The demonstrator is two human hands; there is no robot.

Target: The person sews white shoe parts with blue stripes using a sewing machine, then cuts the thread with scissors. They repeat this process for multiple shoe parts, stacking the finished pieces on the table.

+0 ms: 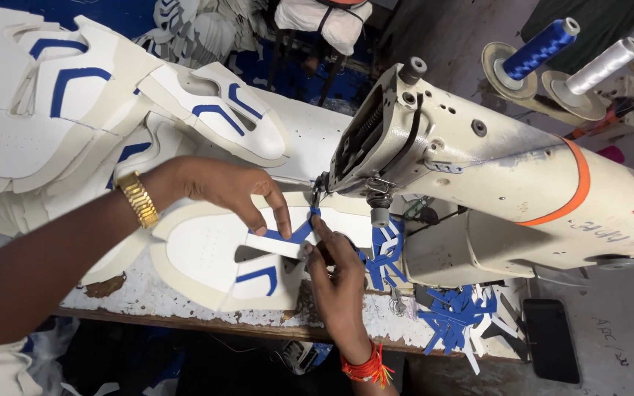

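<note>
Under the needle end of the cream-coloured industrial sewing machine [493,169], a flat white shoe-upper panel with a pale tan border and blue chevron trim [207,257] lies on the chipped white bench [185,304], its front edge pushed up to the presser foot. A narrow blue strip [295,235] sits across the panel just where the needle comes down. To stitch this well, I judge the strip should stay flat and square on the panel while both hands feed evenly, with fingertips kept clear of the needle. The left hand [221,187], wrist bent down and bearing a gold watch [139,198], reaches from the left with fingers spread apart, the fingertips pressing down on the panel and strip rather than closed round anything. The right hand [335,275], with a red thread band at the wrist, comes up from below, its thumb and forefinger pinched together on the strip's near end. Loose blue offcuts [449,319] lie on the bench to the right, a stack of finished white panels [60,110] to the left, and blue and white thread cones [541,48] stand behind.
</note>
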